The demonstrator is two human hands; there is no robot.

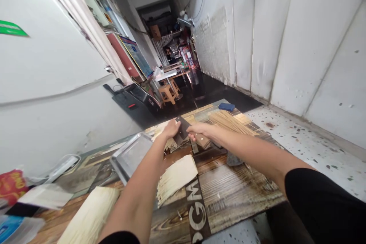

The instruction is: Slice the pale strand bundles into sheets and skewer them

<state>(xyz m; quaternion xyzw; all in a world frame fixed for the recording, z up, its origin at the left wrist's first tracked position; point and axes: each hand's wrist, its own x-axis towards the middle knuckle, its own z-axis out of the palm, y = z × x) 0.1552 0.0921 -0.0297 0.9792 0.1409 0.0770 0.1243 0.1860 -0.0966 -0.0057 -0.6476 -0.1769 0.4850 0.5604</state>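
Dark cleaver-like tool point(181, 130) is between the two hands, tilted above the far part of a wood-patterned table point(228, 194). The right hand point(198, 131) has its fingers curled closed at the tool's right edge, with a brown block-like piece point(202, 141) just below; whether that piece belongs to the tool, I cannot tell. The left hand point(171, 128) touches the tool's far left side with its thumb, the fingers bent; whether they grip it is unclear.

Pale, layered sheets point(177, 177) with a ridged left edge lie on the tabletop, nearer the body than the hands. A longer pale stack point(90, 215) lies to the left, partly behind the left forearm. Beside that arm, a shallow metal tray point(130, 154) rests at an angle. Beyond the right forearm are loose thin sticks point(231, 122), with a small blue box point(226, 106) near their far end.
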